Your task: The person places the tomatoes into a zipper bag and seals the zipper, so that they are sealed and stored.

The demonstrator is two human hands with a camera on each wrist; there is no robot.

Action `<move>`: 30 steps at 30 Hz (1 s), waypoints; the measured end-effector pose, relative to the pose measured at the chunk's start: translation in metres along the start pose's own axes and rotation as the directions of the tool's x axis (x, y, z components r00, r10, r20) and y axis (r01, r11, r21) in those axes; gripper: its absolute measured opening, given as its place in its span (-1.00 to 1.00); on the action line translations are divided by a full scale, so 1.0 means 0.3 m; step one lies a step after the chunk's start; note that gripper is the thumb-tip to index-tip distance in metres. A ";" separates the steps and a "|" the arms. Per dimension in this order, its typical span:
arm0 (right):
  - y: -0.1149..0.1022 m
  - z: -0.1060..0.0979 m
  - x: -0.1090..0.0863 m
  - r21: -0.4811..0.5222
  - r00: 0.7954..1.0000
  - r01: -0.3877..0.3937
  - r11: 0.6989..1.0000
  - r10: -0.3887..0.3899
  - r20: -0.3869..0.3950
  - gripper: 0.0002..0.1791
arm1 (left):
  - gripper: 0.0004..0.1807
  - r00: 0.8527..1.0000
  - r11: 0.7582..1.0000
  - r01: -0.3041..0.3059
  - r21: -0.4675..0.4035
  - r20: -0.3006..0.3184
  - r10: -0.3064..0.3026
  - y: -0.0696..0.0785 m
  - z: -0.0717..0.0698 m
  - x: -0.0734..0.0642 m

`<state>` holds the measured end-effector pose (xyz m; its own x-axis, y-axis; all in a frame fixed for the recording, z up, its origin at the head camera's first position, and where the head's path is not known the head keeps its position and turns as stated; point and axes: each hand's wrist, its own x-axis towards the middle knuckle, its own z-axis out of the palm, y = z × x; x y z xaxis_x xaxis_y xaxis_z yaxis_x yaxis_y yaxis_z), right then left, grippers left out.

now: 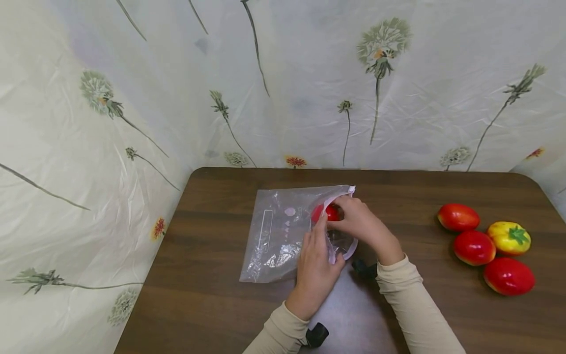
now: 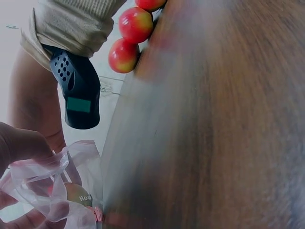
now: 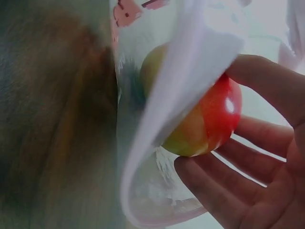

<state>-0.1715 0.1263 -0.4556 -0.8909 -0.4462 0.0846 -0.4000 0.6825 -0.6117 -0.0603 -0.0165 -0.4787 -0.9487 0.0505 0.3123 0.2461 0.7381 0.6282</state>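
A clear zip bag (image 1: 274,226) with a pale pink rim lies on the table, its opening to the right. My left hand (image 1: 316,270) holds the rim near the front of the opening, thumb and fingers on the plastic. With its fingers inside the opening, my right hand (image 1: 364,223) grips a shiny round fruit (image 3: 224,109), red shading to yellow-green. The bag's pink rim (image 3: 157,109) crosses in front of this fruit in the right wrist view. Through the plastic, more red shows just left of the held fruit in the head view.
To the right on the brown wooden table (image 1: 208,246) sit several fruits: a red-orange one (image 1: 458,217), a dark red one (image 1: 474,248), a larger red one (image 1: 509,277) and a yellow one with green leaves (image 1: 509,238). A flower-patterned sheet (image 1: 300,73) hangs behind the table.
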 end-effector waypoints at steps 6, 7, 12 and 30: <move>0.013 -0.015 -0.002 0.007 0.996 0.076 0.997 -0.076 0.046 -0.57 | 0.10 1.000 1.000 -0.015 0.005 -0.020 0.015 -0.004 0.005 -0.002; 0.016 -0.021 -0.003 0.017 0.995 0.086 0.996 -0.087 0.058 -0.56 | 0.10 1.000 1.000 -0.015 0.007 -0.020 0.015 -0.004 0.005 -0.002; 0.023 -0.046 -0.008 0.067 0.990 0.067 0.996 -0.074 0.119 -0.47 | 0.12 1.000 1.000 -0.007 0.002 0.000 0.007 -0.001 0.000 0.001; 0.010 -0.012 0.017 0.043 0.989 0.110 0.993 -0.114 0.089 -0.50 | 0.13 0.997 0.998 -0.065 -0.009 -0.039 0.064 0.006 0.000 -0.002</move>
<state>-0.1779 0.1283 -0.4543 -0.8169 -0.5708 0.0828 -0.4861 0.6039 -0.6317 -0.0594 -0.0152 -0.4779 -0.9224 0.0719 0.3794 0.3089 0.7271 0.6131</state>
